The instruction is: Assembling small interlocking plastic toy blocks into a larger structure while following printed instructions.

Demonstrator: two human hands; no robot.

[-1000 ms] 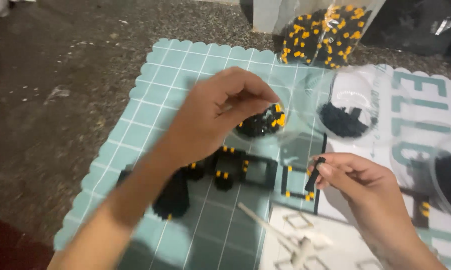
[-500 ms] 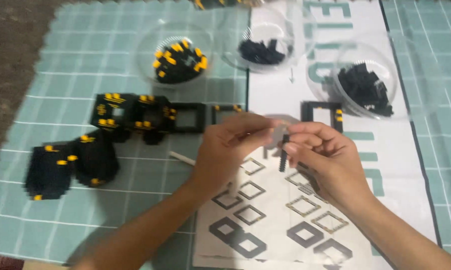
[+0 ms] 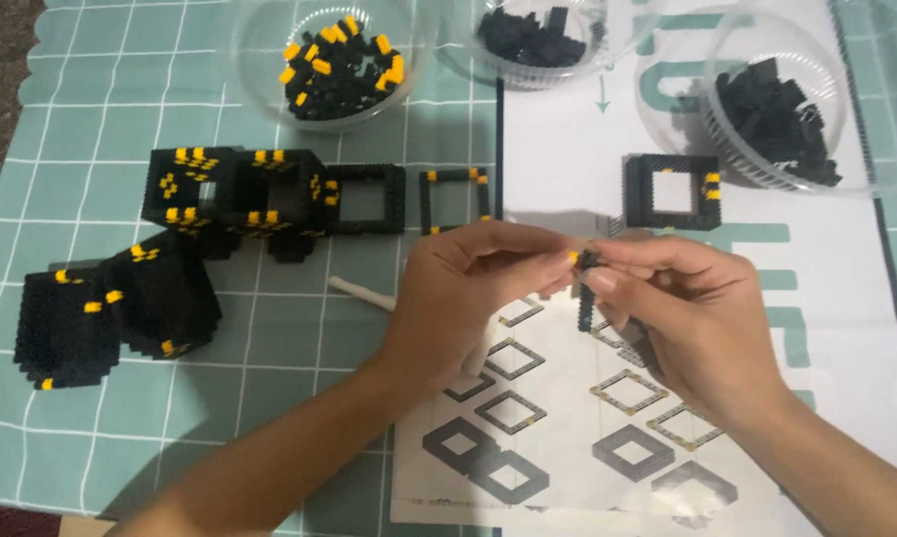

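From the head camera I see my left hand [image 3: 468, 288] and right hand [image 3: 687, 308] meeting fingertip to fingertip, both pinching a small black studded brick strip [image 3: 588, 288] held above the printed instruction sheet [image 3: 568, 438]. Glossy clear plastic bowls [image 3: 269, 60] hold knobbly black and yellow bricks. Blocky black cubes [image 3: 120, 308] and hollow square frames [image 3: 369, 199] rest on a teal grid mat [image 3: 90, 119] on the table.
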